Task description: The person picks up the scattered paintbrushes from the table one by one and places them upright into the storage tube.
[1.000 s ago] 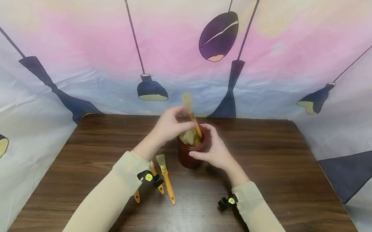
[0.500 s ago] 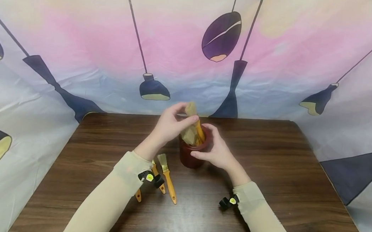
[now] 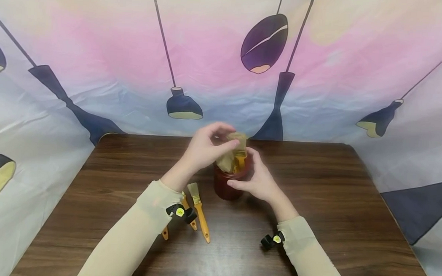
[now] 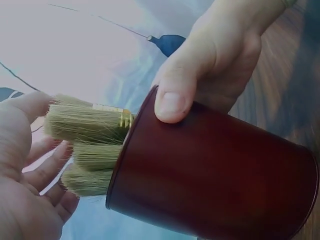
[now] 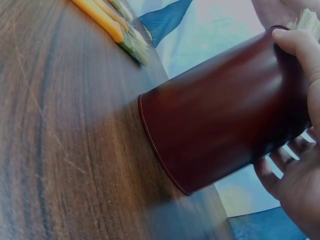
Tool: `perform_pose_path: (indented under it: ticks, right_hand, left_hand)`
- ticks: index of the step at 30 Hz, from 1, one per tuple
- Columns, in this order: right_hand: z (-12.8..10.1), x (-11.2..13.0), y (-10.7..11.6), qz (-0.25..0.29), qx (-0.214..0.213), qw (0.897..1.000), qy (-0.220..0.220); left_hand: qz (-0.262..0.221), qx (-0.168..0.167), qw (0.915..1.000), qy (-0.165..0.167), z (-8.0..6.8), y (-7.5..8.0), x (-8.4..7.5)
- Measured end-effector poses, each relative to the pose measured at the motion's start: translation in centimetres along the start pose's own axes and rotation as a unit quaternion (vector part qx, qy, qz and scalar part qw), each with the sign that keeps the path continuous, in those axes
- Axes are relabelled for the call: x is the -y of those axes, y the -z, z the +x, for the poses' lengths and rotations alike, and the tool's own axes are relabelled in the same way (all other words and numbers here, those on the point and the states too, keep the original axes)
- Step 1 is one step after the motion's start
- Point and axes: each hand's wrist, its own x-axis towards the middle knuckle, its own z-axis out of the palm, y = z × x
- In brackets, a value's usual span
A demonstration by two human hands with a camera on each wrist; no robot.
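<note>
A dark red cup (image 3: pixel 225 187) stands on the wooden table (image 3: pixel 334 212), and several paintbrushes (image 3: pixel 237 145) stand in it with their bristles up. My right hand (image 3: pixel 258 180) grips the cup's right side, thumb on the rim. In the left wrist view that thumb (image 4: pixel 172 102) presses the cup (image 4: pixel 210 185) wall. My left hand (image 3: pixel 209 148) hovers at the bristle tips with its fingers loosely spread. The left wrist view shows this left hand (image 4: pixel 25 190) beside the bristles (image 4: pixel 85 122), not closed round them. The right wrist view shows the cup (image 5: pixel 225 115) in my right hand (image 5: pixel 300 170).
Loose yellow-handled paintbrushes (image 3: pixel 199 210) lie on the table under my left forearm, left of the cup; they also show in the right wrist view as brushes (image 5: pixel 112 22). A printed curtain (image 3: pixel 210 61) closes off the back and both sides of the table.
The brush my left hand held above the cup has gone down into it among the others. The left fingers have let go and spread; the right hand stays on the cup.
</note>
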Motion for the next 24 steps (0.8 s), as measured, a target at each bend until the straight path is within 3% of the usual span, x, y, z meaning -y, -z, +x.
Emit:
perform_pose_path:
  ticks: [10, 15, 20, 24]
  right_hand:
    - [0.0, 0.1, 0.1, 0.005, 0.005, 1.0, 0.006]
    - [0.1, 0.1, 0.0, 0.001, 0.006, 1.0, 0.011]
    - [0.1, 0.0, 0.0, -0.005, 0.004, 1.0, 0.011]
    - [0.1, -0.2, 0.0, -0.008, -0.001, 1.0, 0.01]
  left_hand:
    - [0.059, -0.036, 0.9976, -0.012, 0.1, -0.9, -0.6]
    - [0.065, -0.048, 0.9965, -0.024, 0.0, -0.9, -0.3]
    - [0.069, -0.033, 0.9956, -0.053, -0.3, -0.6, 0.2]
    - [0.082, -0.024, 0.9955, -0.04, -0.6, -0.2, 0.4]
